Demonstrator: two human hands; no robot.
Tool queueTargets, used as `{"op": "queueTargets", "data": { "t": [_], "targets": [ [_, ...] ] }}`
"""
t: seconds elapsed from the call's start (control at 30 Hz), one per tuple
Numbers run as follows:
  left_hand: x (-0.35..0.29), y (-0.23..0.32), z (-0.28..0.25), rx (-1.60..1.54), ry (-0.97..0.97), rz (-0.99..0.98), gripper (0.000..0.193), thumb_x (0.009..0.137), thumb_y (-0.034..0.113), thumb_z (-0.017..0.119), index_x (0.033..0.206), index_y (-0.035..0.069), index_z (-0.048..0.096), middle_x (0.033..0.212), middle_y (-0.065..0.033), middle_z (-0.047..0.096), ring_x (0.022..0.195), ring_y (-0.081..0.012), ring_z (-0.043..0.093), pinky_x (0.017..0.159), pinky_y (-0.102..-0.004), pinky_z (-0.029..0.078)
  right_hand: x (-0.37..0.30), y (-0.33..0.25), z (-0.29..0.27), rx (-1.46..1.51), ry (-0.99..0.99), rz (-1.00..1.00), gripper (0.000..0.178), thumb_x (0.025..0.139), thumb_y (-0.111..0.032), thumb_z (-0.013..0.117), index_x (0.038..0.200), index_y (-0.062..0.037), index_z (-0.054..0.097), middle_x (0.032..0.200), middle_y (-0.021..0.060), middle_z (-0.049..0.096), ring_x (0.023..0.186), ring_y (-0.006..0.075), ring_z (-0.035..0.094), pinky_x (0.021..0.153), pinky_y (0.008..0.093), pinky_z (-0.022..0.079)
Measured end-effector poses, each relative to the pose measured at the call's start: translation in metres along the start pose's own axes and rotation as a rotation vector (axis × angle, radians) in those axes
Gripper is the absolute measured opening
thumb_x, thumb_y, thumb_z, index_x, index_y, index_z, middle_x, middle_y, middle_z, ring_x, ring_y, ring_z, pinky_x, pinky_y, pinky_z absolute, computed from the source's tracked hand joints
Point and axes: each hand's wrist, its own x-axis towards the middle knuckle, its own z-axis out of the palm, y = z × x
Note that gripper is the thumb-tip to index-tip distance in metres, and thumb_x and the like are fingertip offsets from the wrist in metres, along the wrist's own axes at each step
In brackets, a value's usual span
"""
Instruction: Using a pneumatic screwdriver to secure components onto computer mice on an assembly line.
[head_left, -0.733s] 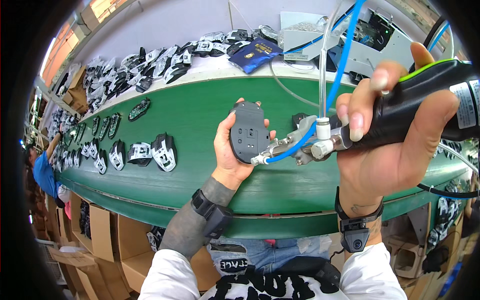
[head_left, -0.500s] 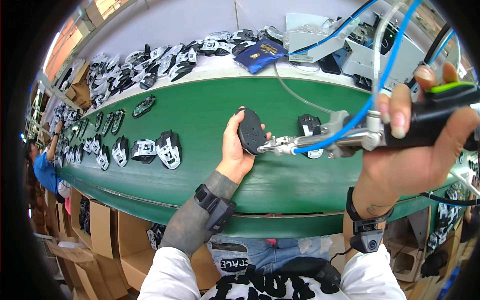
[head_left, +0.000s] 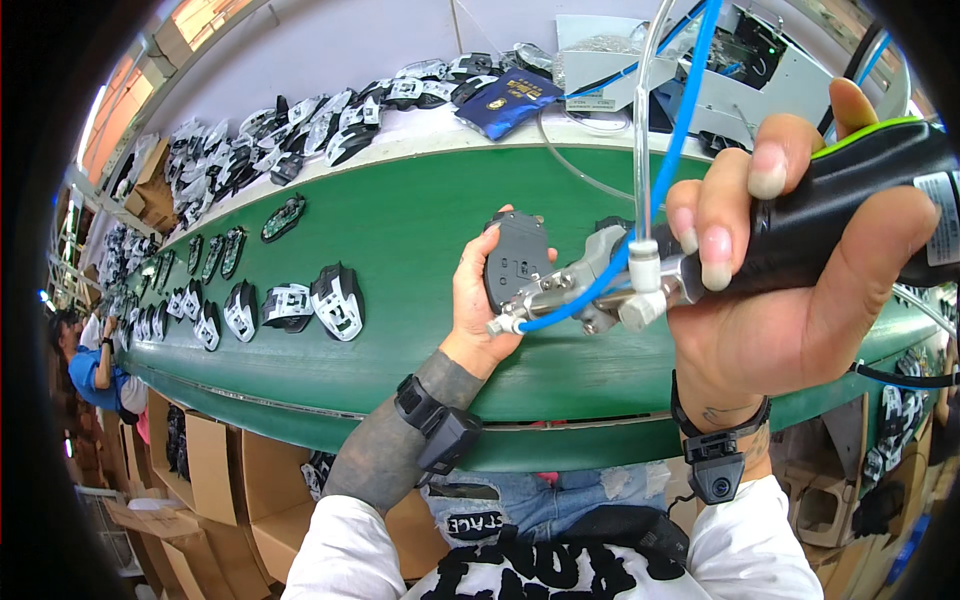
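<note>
In my left hand (head_left: 474, 310) is a dark computer mouse (head_left: 518, 250), its flat side with small holes facing up toward me. Fingers wrap its left edge and tips show past its right edge. My right hand (head_left: 760, 280) is closed around a black power screwdriver (head_left: 870, 185) with a green stripe, a metal nose and blue and clear air tubes. The nose lies over the lower end of the mouse; whether the bit touches it I cannot tell. Another mouse (head_left: 612, 223) on the belt is mostly hidden behind the tool.
The green conveyor belt (head_left: 420, 390) carries black-and-white mouse shells (head_left: 338, 303) and circuit boards (head_left: 283, 218) at left. Piled shells (head_left: 230, 150), a blue pouch (head_left: 508, 103) and a screw feeder box (head_left: 690, 95) line the back shelf. Cardboard boxes (head_left: 215, 465) stand below; a person (head_left: 95, 375) works far left.
The screwdriver has shifted left and nearer to me, its nose now covering more of the mouse's lower end. In my left hand, the mouse has tilted to show its holed face more squarely.
</note>
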Motion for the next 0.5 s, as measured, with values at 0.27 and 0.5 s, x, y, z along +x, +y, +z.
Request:
{"op": "queueTargets", "data": {
  "t": [0.27, 0.5],
  "targets": [
    [-0.013, 0.037, 0.012, 1.583, -0.126, 0.31, 0.06, 0.083, 0.049, 0.063, 0.123, 0.005, 0.055, 0.124, -0.0175, 0.054, 0.116, -0.0323, 0.052, 0.1, -0.0383, 0.04, 0.0, 0.0, -0.006, 0.003, -0.003, 0.045, 0.059, 0.098, -0.047, 0.04, 0.133, -0.0006, 0.032, 0.098, 0.0082, 0.052, 0.055, 0.0075, 0.045, 0.059, 0.0234, 0.038],
    [-0.045, 0.14, -0.047, 2.619, 0.971, 0.152, 0.076, 0.08, 0.062, 0.053, 0.122, -0.001, 0.055, 0.126, -0.0251, 0.049, 0.121, -0.041, 0.041, 0.1, -0.0517, 0.033, 0.006, -0.008, -0.016, -0.078, 0.093, 0.034, 0.054, 0.098, -0.04, 0.046, 0.132, -0.0005, 0.034, 0.099, 0.0088, 0.052, 0.054, 0.0058, 0.043, 0.056, 0.0211, 0.037]
  ]
}}
